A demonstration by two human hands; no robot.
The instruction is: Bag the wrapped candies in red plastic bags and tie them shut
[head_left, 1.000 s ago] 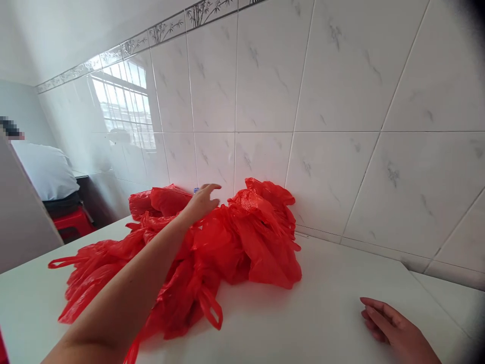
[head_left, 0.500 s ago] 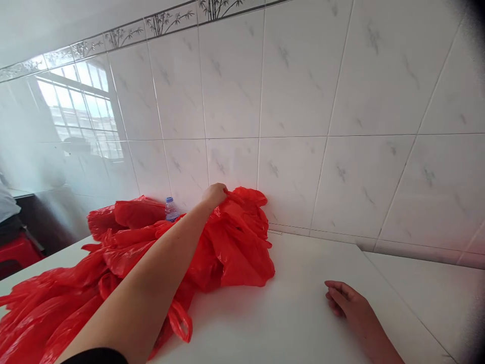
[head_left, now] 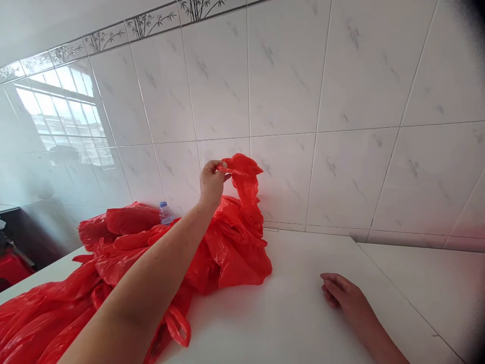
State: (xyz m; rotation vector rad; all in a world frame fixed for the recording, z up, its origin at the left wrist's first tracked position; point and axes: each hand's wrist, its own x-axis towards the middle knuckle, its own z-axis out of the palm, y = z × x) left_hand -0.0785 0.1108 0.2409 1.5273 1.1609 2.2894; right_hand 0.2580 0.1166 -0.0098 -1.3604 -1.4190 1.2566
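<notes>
A heap of red plastic bags [head_left: 121, 263] sprawls over the left half of a white table [head_left: 288, 313], against the tiled wall. My left hand [head_left: 211, 181] is raised above the heap and pinches the top edge of one red bag [head_left: 244, 189], which hangs stretched up from the pile. My right hand [head_left: 346, 298] rests on the table to the right of the bags, fingers loosely curled and holding nothing.
A small clear water bottle with a blue cap [head_left: 165, 212] stands behind the bags by the wall. The white tiled wall [head_left: 341, 126] runs along the table's far edge. A red stool [head_left: 11, 268] shows at far left.
My left hand reached over the heap, closed on a bag near the wall and has lifted its edge upward. My right hand stayed on the table.
</notes>
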